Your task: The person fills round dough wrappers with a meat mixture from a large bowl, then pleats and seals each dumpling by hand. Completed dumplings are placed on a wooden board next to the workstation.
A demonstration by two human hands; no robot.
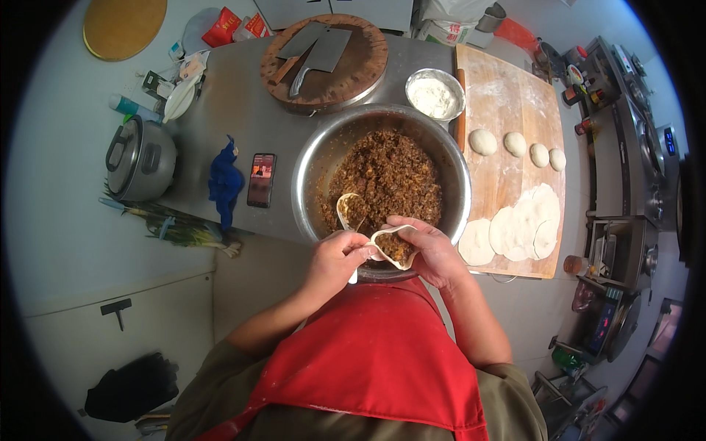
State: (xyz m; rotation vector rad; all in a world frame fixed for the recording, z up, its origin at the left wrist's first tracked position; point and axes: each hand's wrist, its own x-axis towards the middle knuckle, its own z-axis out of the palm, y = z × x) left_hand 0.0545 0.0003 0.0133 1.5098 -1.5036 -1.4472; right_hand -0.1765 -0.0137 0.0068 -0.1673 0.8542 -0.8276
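Over the near rim of a large steel bowl (300, 190), both my hands hold a round dough wrapper (404, 264) with brown filling showing in its open middle. My left hand (337, 256) pinches the wrapper's left edge between thumb and fingertips. On the other side, my right hand (436, 251) cups the wrapper, its thumb over the edge. Brown minced filling (391, 171) fills much of the bowl. A pale spoon (343, 208) rests in it, its handle passing behind my left hand. Flattened dough wrappers (513, 231) overlap on the wooden board (491, 187) at right.
Several dough balls (483, 142) sit on the board, with a small bowl of flour (436, 98) beside it. Two cleavers (328, 49) lie on a round chopping block (367, 71) at the back. A phone (261, 181), blue cloth (225, 179) and rice cooker (142, 160) are at left.
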